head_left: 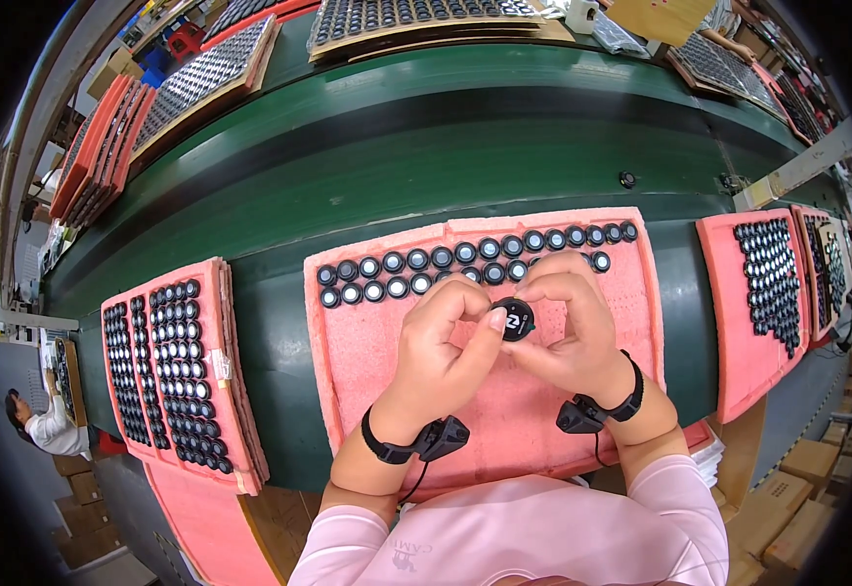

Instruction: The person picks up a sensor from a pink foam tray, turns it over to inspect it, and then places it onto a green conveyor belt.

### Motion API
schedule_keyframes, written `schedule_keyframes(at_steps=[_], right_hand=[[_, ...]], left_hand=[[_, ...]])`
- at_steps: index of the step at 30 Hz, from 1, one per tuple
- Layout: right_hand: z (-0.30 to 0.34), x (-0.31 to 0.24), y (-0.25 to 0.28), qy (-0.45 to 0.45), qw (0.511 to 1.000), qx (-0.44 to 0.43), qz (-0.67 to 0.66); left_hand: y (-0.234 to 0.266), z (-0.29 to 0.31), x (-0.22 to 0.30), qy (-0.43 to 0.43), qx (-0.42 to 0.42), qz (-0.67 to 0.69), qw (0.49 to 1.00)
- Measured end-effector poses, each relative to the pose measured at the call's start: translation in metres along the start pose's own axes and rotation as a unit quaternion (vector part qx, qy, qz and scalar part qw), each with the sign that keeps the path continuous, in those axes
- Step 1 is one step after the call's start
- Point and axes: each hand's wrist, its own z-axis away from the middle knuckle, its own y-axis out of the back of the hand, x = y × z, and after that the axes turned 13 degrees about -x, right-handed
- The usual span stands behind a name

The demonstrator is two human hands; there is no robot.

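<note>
Over rough pink foam (pixel 504 420), left hand (pixel 438 347) pinches a smooth, round black cap (pixel 520 320) by its left edge, flat white-marked face tipped up toward the camera, long axis unclear; right hand (pixel 578 327) grips the opposite edge!

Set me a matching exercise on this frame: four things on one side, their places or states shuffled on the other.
Things
1. Black disc with a white mark
2. Middle pink tray
3. Loose dark piece
4. Black strap

Places or states
A. Lies on the green surface, beyond the tray
B. Goes around the left wrist
C. Bears two rows of round pieces toward its far edge
D. Held between the fingers of the left hand and right hand

Pairs: 1-D, 2-C, 3-A, 4-B
</note>
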Motion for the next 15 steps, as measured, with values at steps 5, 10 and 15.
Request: schedule_keyframes(at_steps=[5,10,15], right_hand=[[0.0,0.003,0.0,-0.025,0.996,-0.013,-0.083],[0.001,0.002,0.004,-0.13,0.958,-0.021,-0.253],[0.004,0.015,0.014,-0.142,0.974,-0.018,-0.179]], left_hand=[[0.001,-0.001,0.0,-0.006,0.008,-0.008,1.0],[0.003,-0.004,-0.002,-0.033,0.01,-0.078,0.996],[0.005,-0.009,0.001,-0.001,0.0,-0.108,0.994]])
